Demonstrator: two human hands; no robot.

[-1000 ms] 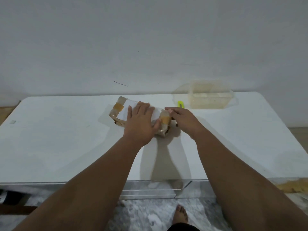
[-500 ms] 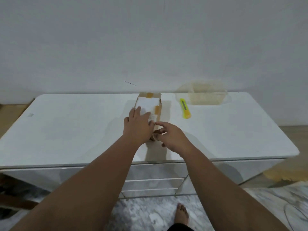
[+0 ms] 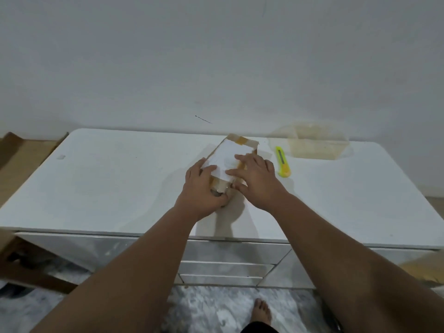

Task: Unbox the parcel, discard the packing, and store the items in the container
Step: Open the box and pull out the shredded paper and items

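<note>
A small cardboard parcel with a white label and brown tape lies on the white table, its long side pointing away from me. My left hand grips its near left corner. My right hand lies flat on the near right part of its top, fingers spread. To the right of the parcel lies a yellow utility knife. A clear plastic container stands at the back right, by the wall.
The table's back edge meets a plain wall. Drawers show below the front edge. Cardboard lies on the floor at the left. My bare foot stands on a grey rug.
The parcel has been turned from lying crosswise to pointing away from me. My right hand went from its end onto its top. The knife is now uncovered.
</note>
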